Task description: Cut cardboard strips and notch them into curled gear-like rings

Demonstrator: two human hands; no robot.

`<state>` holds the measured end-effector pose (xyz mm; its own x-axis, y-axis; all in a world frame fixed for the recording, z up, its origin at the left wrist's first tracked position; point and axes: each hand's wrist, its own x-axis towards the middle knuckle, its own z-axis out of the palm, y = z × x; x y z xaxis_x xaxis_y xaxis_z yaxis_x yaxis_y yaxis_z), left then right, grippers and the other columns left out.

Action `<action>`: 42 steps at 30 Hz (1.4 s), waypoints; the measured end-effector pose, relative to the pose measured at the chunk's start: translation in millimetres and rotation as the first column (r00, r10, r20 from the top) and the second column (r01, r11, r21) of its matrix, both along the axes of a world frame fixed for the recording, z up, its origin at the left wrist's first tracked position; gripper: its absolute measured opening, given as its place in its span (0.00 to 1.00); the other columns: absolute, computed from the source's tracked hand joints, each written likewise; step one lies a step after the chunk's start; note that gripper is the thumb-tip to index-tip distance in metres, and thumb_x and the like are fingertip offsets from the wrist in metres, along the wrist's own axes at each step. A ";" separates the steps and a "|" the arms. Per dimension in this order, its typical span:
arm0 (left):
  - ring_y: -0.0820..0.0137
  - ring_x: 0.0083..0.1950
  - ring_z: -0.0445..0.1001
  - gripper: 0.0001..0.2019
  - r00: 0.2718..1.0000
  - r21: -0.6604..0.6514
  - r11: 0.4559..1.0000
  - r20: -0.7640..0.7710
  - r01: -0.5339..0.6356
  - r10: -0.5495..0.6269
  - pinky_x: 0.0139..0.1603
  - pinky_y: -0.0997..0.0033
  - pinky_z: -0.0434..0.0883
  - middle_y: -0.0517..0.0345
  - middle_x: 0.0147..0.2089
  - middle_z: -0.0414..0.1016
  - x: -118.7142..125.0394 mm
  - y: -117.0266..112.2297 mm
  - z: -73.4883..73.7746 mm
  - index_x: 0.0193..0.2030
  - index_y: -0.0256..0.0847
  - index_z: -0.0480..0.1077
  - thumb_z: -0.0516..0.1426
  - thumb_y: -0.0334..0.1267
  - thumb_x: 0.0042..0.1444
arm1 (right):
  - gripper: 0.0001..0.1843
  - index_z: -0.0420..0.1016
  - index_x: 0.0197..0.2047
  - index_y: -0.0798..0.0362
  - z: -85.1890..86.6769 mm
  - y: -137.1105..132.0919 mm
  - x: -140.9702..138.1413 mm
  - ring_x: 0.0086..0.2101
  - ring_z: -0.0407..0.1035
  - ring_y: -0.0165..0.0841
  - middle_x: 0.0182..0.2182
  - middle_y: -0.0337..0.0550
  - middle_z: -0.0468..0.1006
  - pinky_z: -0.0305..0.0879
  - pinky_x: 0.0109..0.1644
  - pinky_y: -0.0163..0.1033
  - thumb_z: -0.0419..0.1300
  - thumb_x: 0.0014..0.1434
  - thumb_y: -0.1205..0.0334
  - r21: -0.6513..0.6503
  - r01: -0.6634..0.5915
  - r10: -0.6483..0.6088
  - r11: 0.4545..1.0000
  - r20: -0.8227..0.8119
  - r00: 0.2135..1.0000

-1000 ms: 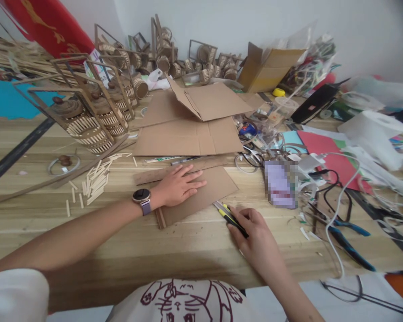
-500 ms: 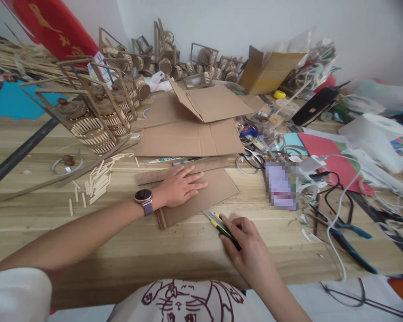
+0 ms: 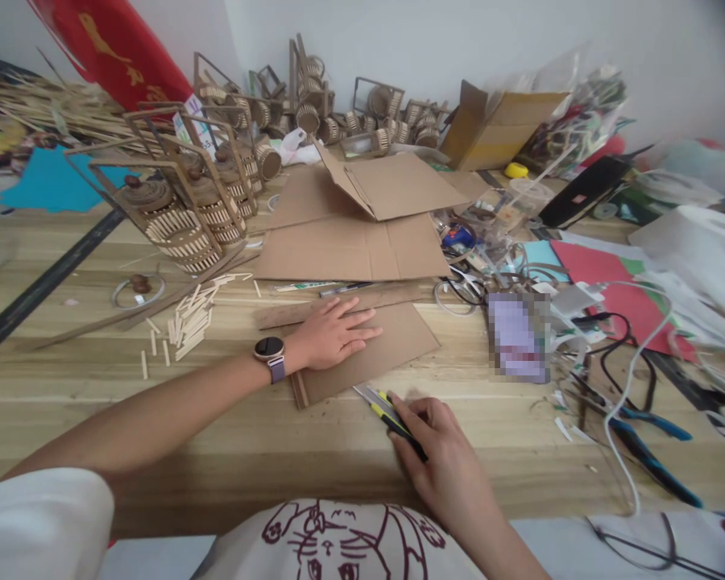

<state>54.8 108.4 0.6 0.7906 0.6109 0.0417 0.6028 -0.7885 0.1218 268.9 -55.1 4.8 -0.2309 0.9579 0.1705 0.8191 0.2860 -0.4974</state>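
My left hand [image 3: 333, 334] lies flat with its fingers spread on a small piece of brown cardboard [image 3: 392, 342]. A long thin strip [image 3: 392, 296] runs along the far side of that piece, partly under the fingers. In my right hand [image 3: 438, 447] is a yellow and black utility knife [image 3: 391, 416], its blade out and pointing at the near edge of the cardboard. Whether the blade touches the edge I cannot tell. Larger cardboard sheets [image 3: 350, 251] lie just beyond, one folded piece [image 3: 404, 185] on top.
Small wooden sticks [image 3: 190, 322] are piled at the left, before several bamboo lantern-like baskets [image 3: 187, 234]. Cables, pliers [image 3: 652, 455], a pixelated purple object [image 3: 518, 338] and red paper [image 3: 616, 294] crowd the right. An open carton [image 3: 501, 129] stands at the back.
The view has shifted slightly, so most things sit further right. My right hand and the knife have moved a little left relative to the cardboard; my left hand stays in place on it.
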 end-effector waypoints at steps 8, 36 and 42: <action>0.53 0.75 0.45 0.22 1.000 -0.018 1.000 -0.009 -0.005 0.004 0.71 0.46 0.45 0.66 0.74 0.50 0.7 0.3 1.3 0.69 0.58 0.56 0.40 0.48 0.71 | 0.23 0.72 0.60 0.53 1.6 0.5 -8.1 0.40 0.70 0.40 0.38 0.49 0.72 0.75 0.44 0.46 0.55 0.61 0.67 -0.010 -0.068 0.068 0.998 0.019 0.997; 0.55 0.76 0.40 0.23 0.990 -0.071 0.993 -0.099 0.097 -0.104 0.72 0.47 0.44 0.58 0.76 0.45 -8.0 6.2 17.1 0.71 0.49 0.55 0.44 0.43 0.71 | 0.21 0.73 0.58 0.57 7.0 31.0 -6.2 0.40 0.69 0.41 0.39 0.52 0.72 0.74 0.43 0.48 0.54 0.63 0.66 -0.039 -0.371 0.373 0.928 0.060 0.926; 0.55 0.76 0.38 0.24 0.988 0.014 0.993 -0.107 0.115 -0.113 0.72 0.41 0.37 0.61 0.75 0.49 -41.5 3.2 17.1 0.70 0.52 0.57 0.45 0.50 0.70 | 0.21 0.73 0.59 0.52 0.6 32.4 -3.4 0.40 0.69 0.41 0.40 0.50 0.73 0.74 0.43 0.48 0.55 0.63 0.64 -0.024 -0.353 0.354 0.935 0.058 0.934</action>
<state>13.2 111.6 17.7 0.8554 0.5167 -0.0346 0.5179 -0.8542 0.0461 265.5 -22.7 5.4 -0.5643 0.8147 0.1337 0.6950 0.5561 -0.4558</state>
